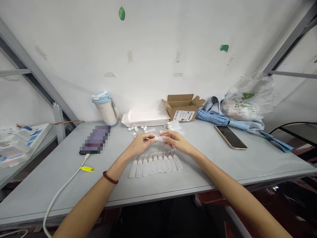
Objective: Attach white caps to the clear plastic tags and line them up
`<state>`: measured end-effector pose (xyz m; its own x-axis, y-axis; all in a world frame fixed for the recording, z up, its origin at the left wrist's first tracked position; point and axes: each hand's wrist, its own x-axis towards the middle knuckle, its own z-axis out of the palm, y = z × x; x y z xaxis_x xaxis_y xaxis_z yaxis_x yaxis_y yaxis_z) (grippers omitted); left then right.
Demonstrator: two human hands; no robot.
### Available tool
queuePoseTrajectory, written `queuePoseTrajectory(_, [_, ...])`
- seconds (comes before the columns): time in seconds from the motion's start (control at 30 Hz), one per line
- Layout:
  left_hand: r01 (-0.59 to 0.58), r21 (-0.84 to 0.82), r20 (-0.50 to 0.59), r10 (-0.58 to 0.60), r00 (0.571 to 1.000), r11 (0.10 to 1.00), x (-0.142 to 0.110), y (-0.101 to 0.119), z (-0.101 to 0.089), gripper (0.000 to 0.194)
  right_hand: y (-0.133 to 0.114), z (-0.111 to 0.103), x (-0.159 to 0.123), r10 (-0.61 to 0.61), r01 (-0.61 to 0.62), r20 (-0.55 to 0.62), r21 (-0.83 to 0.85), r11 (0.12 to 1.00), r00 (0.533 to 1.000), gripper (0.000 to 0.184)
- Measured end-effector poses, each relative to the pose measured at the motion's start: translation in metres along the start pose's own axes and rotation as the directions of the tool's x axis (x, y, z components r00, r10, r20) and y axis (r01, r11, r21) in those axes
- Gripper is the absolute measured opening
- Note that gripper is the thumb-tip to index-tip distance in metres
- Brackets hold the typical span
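Above the middle of the desk, my left hand (144,141) and my right hand (175,141) meet at a small translucent white plastic bottle (160,138). My left fingertips pinch its left end, and my right fingers close round the other end; they hide most of it. Just in front of my hands lies a row of several similar bottles (155,165), side by side, with thin white loops at their tops. Behind my hands are several small white caps (136,129) and a few more translucent bottles (174,125), partly covered by my right hand.
A stack of white envelopes (147,117) and an open cardboard box (184,107) stand by the wall. Left are a cup (107,110) and a phone (95,140) on a white cable (63,188). Right are another phone (230,137), a blue umbrella (215,117) and a plastic bag (247,99).
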<state>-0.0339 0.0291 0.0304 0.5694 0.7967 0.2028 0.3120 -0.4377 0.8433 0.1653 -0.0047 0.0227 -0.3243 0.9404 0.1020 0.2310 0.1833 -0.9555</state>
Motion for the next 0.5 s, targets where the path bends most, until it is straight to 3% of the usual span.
queuePoseTrajectory(0.27, [0.022,0.029,0.04,-0.024,0.999,0.999,-0.0005,-0.0034,0.0032,0.039,-0.0005,0.005,-0.0014,-0.004,0.004,0.001,0.01,1.0,1.0,0.028])
queuePoseTrajectory(0.5, [-0.017,0.029,-0.032,0.018,0.999,0.999,-0.0029,0.0042,0.0063,0.024,-0.0009,0.0057,0.0003,0.087,-0.085,-0.017,0.115,0.99,0.996,0.033])
